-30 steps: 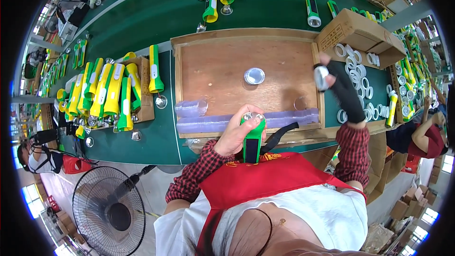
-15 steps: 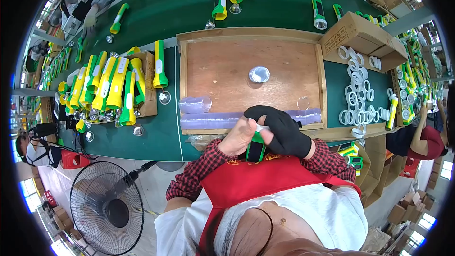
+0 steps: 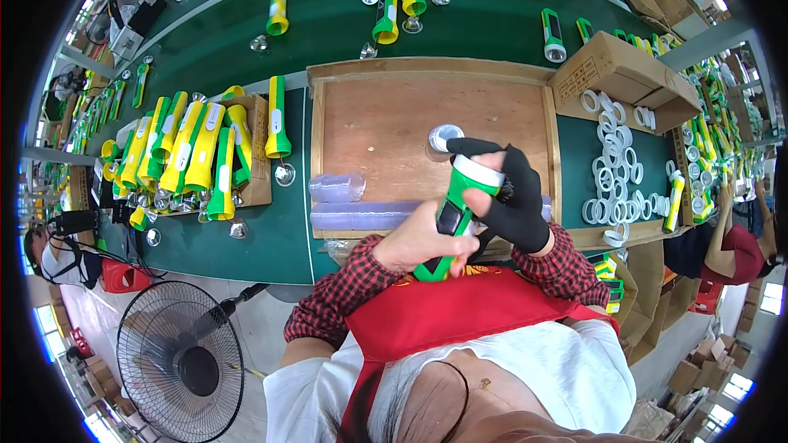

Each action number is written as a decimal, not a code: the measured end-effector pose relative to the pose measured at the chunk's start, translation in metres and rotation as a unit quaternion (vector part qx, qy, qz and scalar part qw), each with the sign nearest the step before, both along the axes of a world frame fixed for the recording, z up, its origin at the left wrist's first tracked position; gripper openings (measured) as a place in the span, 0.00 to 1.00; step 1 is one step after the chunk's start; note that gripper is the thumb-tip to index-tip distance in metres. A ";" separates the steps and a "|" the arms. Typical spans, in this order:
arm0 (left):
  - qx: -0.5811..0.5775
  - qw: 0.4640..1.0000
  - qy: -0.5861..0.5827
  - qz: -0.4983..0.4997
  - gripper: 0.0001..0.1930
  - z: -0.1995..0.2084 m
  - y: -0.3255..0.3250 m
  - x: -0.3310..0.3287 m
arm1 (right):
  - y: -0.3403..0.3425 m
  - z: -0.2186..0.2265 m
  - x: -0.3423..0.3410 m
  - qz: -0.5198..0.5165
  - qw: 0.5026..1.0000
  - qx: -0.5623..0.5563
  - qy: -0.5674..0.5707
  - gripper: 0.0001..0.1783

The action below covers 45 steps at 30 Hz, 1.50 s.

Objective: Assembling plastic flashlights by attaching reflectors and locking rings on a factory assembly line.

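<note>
A green flashlight [image 3: 454, 197] is held tilted in front of my chest, its wide end up and to the right. My bare left hand [image 3: 414, 238] wraps round its body, beside the dark panel. My right hand [image 3: 523, 209], in a black glove with bare fingertips, grips the white ring [image 3: 478, 171] at the flashlight's head. Just behind, a round clear-and-silver piece [image 3: 444, 136] sits on the wooden tray [image 3: 369, 107]. Along the tray's near side lie a long row of clear discs [image 3: 361, 216] and a shorter stack of clear discs [image 3: 335, 188], partly behind my hands.
White rings [image 3: 611, 152] lie scattered to the right, by a cardboard box [image 3: 628, 74]. Yellow-green flashlights [image 3: 185, 143] are piled at left, some with reflectors hanging out. More flashlights [image 3: 386, 15] lie on the green belt beyond the tray. A floor fan [image 3: 185, 361] stands at lower left.
The flashlight has risen away from my chest, and its white-ringed head now shows. My right hand has shifted right and turned. On the far belt, a yellow-green flashlight has moved right.
</note>
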<state>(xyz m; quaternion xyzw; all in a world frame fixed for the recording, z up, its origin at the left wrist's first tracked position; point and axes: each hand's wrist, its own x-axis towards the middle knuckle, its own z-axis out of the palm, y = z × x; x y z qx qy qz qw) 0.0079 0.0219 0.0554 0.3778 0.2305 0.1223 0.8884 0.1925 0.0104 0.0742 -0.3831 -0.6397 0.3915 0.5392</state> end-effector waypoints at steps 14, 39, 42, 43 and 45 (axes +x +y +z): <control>0.537 0.803 0.190 0.174 0.27 0.000 0.016 0.022 | 0.018 0.024 0.003 -0.182 0.964 0.103 -0.167 0.18; 0.140 0.989 0.032 0.032 0.22 0.011 0.012 0.019 | 0.005 0.009 0.019 0.026 0.998 -0.013 0.052 0.17; -0.013 0.997 -0.069 -0.015 0.19 0.023 0.008 0.013 | 0.007 0.017 0.012 0.053 0.993 0.054 0.088 0.18; -0.083 0.985 -0.142 -0.051 0.19 0.022 0.007 0.013 | 0.007 0.017 0.012 0.067 0.990 0.068 0.104 0.18; -0.098 0.979 -0.169 -0.054 0.18 0.018 0.007 0.014 | 0.010 0.018 0.012 0.085 0.987 0.083 0.110 0.18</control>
